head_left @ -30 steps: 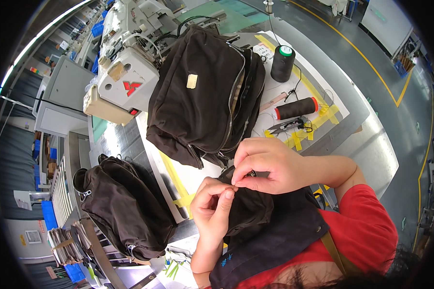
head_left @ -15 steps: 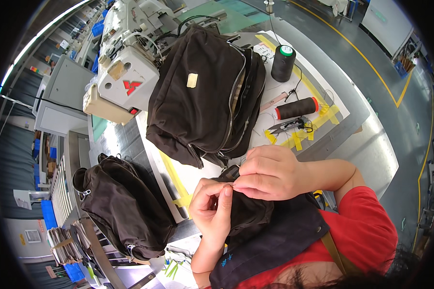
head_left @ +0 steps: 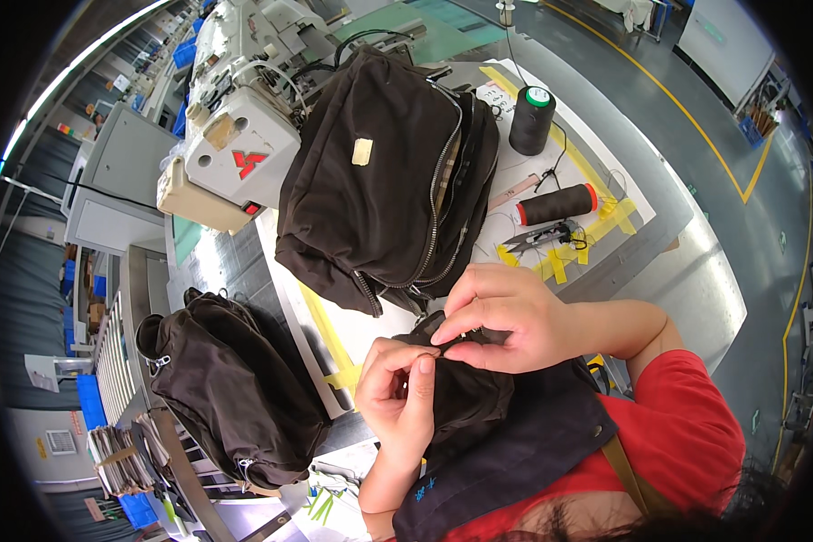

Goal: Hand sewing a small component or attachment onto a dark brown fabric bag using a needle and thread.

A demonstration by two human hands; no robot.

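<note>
Dark brown fabric piece [head_left: 465, 397] sits low in the head view, at about 6 o'clock from the picture's middle, bunched against the person's dark apron [head_left: 515, 461] and red shirt [head_left: 696, 434]. Both hands work on its top edge. The left hand [head_left: 397, 397] comes up from below, its fingers [head_left: 422, 372] pinched together on the fabric's edge, thumb against forefinger. The right hand [head_left: 506, 316] reaches across from 3 o'clock, palm down, its fingers [head_left: 456, 327] pressed on the same edge, their tips just beside those of the left hand, so both hands are clenched on the piece.

At 12 o'clock from the hands, a large dark brown bag [head_left: 379, 181] lies on the white tabletop [head_left: 696, 280], its zipper open along the right side and a small pale patch on its front. At 11 o'clock stands a white sewing machine [head_left: 244, 144], touching the bag's upper left. At 1 o'clock, a black thread cone [head_left: 531, 119] stands upright, a second dark thread spool [head_left: 556, 205] lies on its side nearer the hands, and thread snips [head_left: 537, 238] lie just below it among strips of yellow tape [head_left: 560, 262]. At 9 o'clock, off the tabletop's edge, a second dark brown bag [head_left: 235, 388] rests on a metal rack [head_left: 144, 434].
</note>
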